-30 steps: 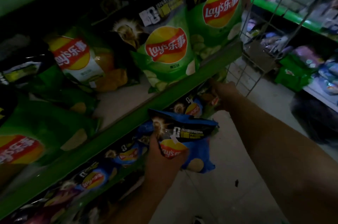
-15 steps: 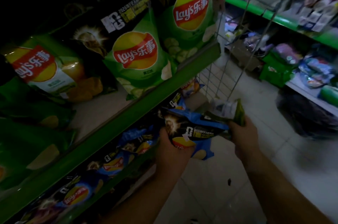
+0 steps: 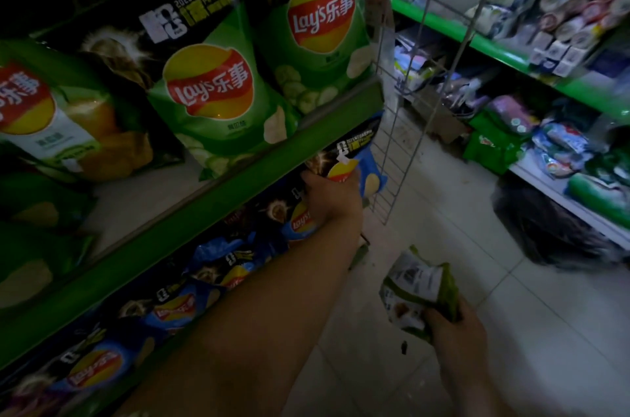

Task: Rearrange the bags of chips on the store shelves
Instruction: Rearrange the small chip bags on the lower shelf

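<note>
The shelf edge (image 3: 218,208) is green. Upper chip bags (image 3: 218,99) are green with red-yellow logos; lower bags (image 3: 177,311) look blue, though dim.

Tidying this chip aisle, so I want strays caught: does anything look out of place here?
Yes. The right hand holds a small green bag out over the floor, off any shelf. On the upper shelf, an orange-fronted bag sits among green bags. The left hand grips a blue bag at the lower shelf's end.
</note>
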Available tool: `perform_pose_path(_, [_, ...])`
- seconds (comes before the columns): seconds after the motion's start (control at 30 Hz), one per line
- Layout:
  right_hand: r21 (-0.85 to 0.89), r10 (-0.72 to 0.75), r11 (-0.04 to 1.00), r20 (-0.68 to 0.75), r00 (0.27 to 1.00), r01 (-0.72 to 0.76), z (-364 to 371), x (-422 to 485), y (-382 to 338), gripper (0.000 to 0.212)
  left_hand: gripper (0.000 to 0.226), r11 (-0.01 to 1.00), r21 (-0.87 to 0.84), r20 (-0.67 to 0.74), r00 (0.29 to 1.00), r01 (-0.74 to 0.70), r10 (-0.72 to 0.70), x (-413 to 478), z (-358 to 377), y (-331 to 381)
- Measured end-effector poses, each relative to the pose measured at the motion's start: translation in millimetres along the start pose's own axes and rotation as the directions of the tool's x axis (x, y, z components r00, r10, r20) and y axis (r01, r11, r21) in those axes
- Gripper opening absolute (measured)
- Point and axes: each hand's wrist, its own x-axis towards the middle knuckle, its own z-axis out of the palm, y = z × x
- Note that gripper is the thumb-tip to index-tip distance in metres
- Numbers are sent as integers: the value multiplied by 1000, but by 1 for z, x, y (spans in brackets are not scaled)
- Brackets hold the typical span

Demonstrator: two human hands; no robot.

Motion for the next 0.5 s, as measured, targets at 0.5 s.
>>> perform_pose_path(0.5, [11,-213,977,127,969,214,34,7,-19,46,81,969,157,276,934,190,-228,57,22,-40])
